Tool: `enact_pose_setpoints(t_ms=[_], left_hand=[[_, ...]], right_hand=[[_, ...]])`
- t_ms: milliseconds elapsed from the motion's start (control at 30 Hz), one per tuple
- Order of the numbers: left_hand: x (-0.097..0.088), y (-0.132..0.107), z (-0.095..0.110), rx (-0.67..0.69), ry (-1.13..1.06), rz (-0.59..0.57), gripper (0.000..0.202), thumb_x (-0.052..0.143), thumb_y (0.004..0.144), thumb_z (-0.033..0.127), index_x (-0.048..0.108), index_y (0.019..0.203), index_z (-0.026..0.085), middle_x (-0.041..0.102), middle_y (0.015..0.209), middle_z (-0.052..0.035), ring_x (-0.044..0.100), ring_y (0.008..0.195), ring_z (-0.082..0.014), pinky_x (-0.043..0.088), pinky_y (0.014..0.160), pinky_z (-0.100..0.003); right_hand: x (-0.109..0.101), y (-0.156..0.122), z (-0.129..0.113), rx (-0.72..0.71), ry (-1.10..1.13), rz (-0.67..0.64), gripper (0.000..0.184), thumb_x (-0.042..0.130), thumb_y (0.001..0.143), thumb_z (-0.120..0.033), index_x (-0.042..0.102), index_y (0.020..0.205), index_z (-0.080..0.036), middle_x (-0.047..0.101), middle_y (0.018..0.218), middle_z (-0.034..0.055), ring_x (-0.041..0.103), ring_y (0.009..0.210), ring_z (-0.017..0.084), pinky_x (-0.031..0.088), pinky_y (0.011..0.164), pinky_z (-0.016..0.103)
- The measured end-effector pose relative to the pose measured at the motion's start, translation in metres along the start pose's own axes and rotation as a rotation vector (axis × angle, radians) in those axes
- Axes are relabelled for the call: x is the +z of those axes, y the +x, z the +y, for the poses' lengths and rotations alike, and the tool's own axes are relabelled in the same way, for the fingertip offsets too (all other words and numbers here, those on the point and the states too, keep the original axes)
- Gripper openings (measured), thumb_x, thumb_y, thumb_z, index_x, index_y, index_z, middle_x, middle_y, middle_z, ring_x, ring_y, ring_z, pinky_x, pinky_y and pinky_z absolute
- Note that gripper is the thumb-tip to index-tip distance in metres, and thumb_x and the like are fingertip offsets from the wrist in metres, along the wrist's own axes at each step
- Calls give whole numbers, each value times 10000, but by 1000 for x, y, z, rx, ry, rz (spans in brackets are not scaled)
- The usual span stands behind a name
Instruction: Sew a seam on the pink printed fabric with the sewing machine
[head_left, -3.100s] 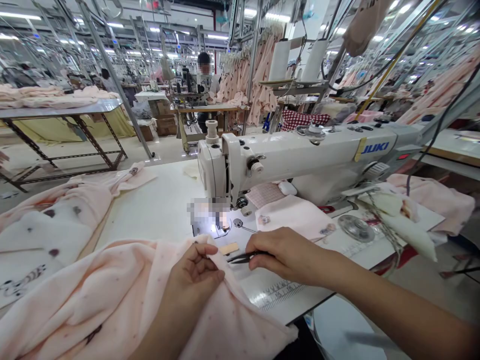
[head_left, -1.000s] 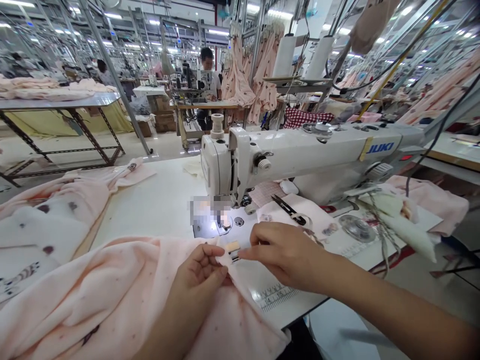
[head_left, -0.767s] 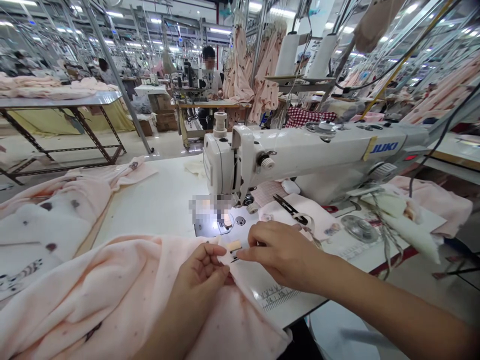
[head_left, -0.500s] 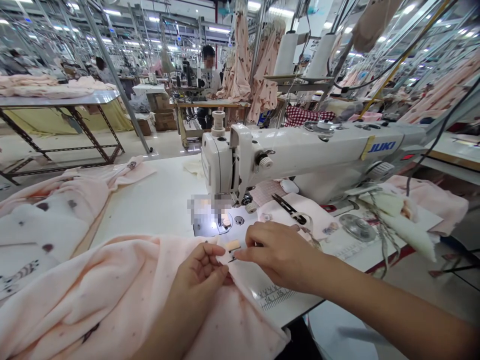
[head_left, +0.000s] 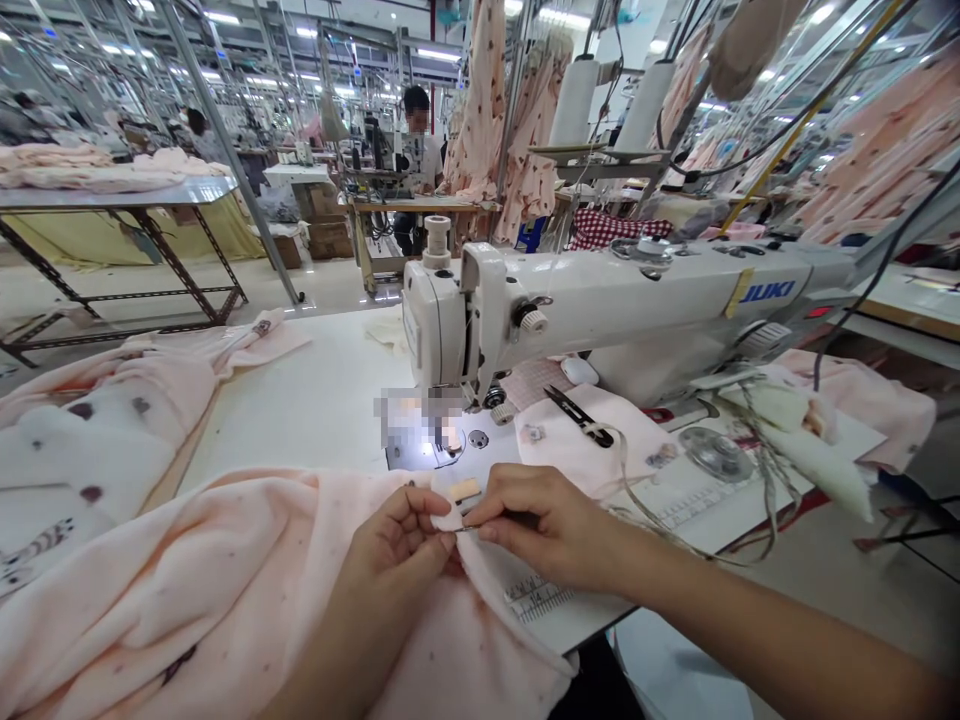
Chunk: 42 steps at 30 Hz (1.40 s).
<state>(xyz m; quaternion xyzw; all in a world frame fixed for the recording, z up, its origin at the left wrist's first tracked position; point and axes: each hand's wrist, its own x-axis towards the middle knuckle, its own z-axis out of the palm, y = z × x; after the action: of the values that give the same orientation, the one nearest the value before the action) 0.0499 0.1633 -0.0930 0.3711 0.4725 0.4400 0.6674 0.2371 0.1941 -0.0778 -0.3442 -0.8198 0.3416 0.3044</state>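
Observation:
A pale pink dotted garment point(head_left: 225, 590) lies across the table's near edge and over my lap. My left hand point(head_left: 397, 550) is closed, pinching the garment's edge just in front of the needle plate. My right hand point(head_left: 555, 525) is closed too, its fingertips meeting the left hand's at that edge and pinching a thin dark thing that I cannot name. A small beige tab point(head_left: 465, 489) lies on the plate just beyond my fingers. Black thread snips point(head_left: 576, 415) rest on a small pink piece point(head_left: 592, 450) under the arm of the white JUKI sewing machine point(head_left: 637, 300).
The white table point(head_left: 315, 400) carries a heap of pink and white printed garments point(head_left: 75, 450) at the left. A metal disc point(head_left: 709, 450) and loose cloth lie to the right of the machine. Another person point(head_left: 416, 150) sits at a machine far back. Pink garments hang overhead.
Three seconds ago my right hand held the snips; they now lie on the pink piece. Over the last second my right hand drew closer to my left at the fabric edge.

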Motion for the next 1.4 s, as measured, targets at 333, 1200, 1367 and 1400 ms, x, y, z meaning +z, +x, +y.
enact_pose_setpoints(t_ms=[333, 1200, 1367, 1400], left_hand=[[-1, -1, 1, 24, 37, -321, 310, 659, 775, 280, 545, 1055, 214, 618, 917, -21, 585, 855, -125, 468, 760, -223], [-7, -6, 32, 1165, 1362, -2, 210, 684, 773, 377, 574, 675, 227, 624, 911, -34, 562, 968, -210, 211, 1026, -408], [-8, -13, 28, 1341, 1440, 41, 187, 688, 762, 277, 561, 633, 232, 674, 876, -57, 606, 973, -217, 202, 1073, -435], [-9, -14, 25, 1351, 1431, 42, 197, 687, 759, 254, 547, 623, 229, 683, 876, -54, 616, 971, -213, 202, 1079, -431]], right_hand=[[23, 0, 2, -252, 90, 128, 153, 555, 866, -130, 672, 959, -163, 613, 744, 29, 570, 717, 117, 462, 656, 224], [-11, -16, -23, 107, 222, 92, 294, 644, 841, -279, 609, 1126, -214, 625, 956, 21, 421, 563, 65, 365, 506, 200], [-10, -2, -25, 115, 202, -157, 53, 632, 833, -169, 684, 841, -161, 617, 752, -10, 535, 683, 91, 401, 632, 203], [-12, -2, -25, 109, 192, -170, 71, 628, 830, -167, 662, 770, -150, 584, 704, -17, 529, 686, 95, 397, 639, 207]])
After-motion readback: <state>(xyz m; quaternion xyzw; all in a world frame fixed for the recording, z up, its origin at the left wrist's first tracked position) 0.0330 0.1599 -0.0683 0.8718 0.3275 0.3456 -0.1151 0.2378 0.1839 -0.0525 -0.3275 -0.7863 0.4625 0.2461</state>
